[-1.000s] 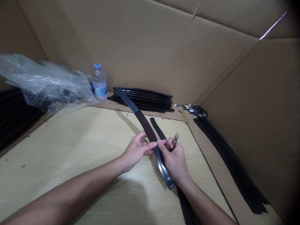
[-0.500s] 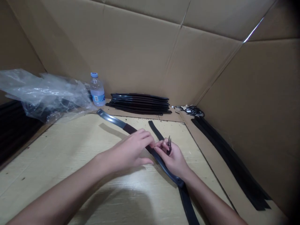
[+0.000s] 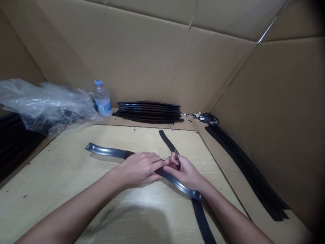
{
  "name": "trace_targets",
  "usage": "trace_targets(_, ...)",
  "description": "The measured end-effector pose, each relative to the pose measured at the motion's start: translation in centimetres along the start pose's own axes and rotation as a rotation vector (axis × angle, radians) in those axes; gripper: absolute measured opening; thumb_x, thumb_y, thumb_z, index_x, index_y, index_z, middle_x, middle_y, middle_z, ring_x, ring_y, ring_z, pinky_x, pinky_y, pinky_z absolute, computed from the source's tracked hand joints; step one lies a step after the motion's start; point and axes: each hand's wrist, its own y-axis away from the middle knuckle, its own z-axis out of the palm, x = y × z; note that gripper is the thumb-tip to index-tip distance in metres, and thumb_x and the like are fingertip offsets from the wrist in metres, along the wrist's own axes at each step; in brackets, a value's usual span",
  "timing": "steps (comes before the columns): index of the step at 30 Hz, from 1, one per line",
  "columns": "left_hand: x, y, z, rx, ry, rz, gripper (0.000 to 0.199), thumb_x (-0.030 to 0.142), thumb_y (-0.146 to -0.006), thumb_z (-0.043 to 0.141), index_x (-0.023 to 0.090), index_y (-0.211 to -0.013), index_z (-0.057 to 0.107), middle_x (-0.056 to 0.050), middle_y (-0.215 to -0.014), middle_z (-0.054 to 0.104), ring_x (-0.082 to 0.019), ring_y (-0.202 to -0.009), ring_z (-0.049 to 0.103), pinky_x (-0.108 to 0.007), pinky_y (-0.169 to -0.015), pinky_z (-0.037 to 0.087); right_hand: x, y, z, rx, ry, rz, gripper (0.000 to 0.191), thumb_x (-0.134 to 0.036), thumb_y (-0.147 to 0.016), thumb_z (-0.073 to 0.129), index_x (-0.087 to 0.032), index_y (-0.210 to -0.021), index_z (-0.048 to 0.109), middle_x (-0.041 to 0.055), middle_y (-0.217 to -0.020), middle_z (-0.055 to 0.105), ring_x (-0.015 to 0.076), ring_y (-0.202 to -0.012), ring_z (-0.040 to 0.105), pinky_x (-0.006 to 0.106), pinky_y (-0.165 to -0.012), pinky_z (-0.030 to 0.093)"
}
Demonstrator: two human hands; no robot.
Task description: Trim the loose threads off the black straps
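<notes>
Left hand (image 3: 142,166): we grip the curved metal strip (image 3: 108,151).
Right hand (image 3: 185,173), beside that grip: we hold snips (image 3: 177,160) points-up.

Left hand (image 3: 142,168): was bare, knuckles showing
Right hand (image 3: 184,173): was bare too
Left forearm (image 3: 76,206): was bare, narrowing to the wrist (image 3: 117,177)
Right forearm (image 3: 225,213): was also bare

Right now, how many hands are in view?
2: the left hand on the middle of the shiny-ended strip, and the right hand just beside it, holding a small pointed tool.
</notes>
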Motion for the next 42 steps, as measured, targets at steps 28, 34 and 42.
trace_targets(28,0.8,4.3,0.9,-0.076,0.125,-0.377,0.022,0.034,-0.088,0.047,0.017,-0.097,0.057,-0.006,-0.089,0.058,-0.018,-0.078,0.055,-0.028,-0.066,0.043,-1.0,1.7,1.0,-0.126,0.722,-0.092,0.021,-0.039,-0.09,0.044,-0.021,-0.091,0.055,0.005,-0.08,0.064,0.0198,-0.072,0.059,0.03,-0.061,0.044)
trace_targets(34,0.4,4.5,1.3,-0.086,0.143,-0.364,0.021,0.033,-0.088,0.047,0.018,-0.098,0.057,-0.006,-0.089,0.058,-0.018,-0.08,0.055,-0.027,-0.067,0.043,-0.1,1.7,1.8,-0.1,0.801,-0.229,0.021,-0.033,-0.089,0.048,-0.018,-0.1,0.06,0.0084,-0.082,0.062,0.0206,-0.077,0.058,0.033,-0.068,0.046)
trace_targets(42,0.3,4.5,1.7,-0.093,0.125,-0.378,0.021,0.035,-0.088,0.045,0.019,-0.096,0.056,-0.004,-0.089,0.058,-0.018,-0.081,0.055,-0.027,-0.067,0.042,0.6,1.7,2.0,-0.101,0.815,-0.235,0.024,-0.032,-0.088,0.05,-0.017,-0.103,0.061,0.0088,-0.083,0.063,0.0208,-0.078,0.059,0.035,-0.071,0.048)
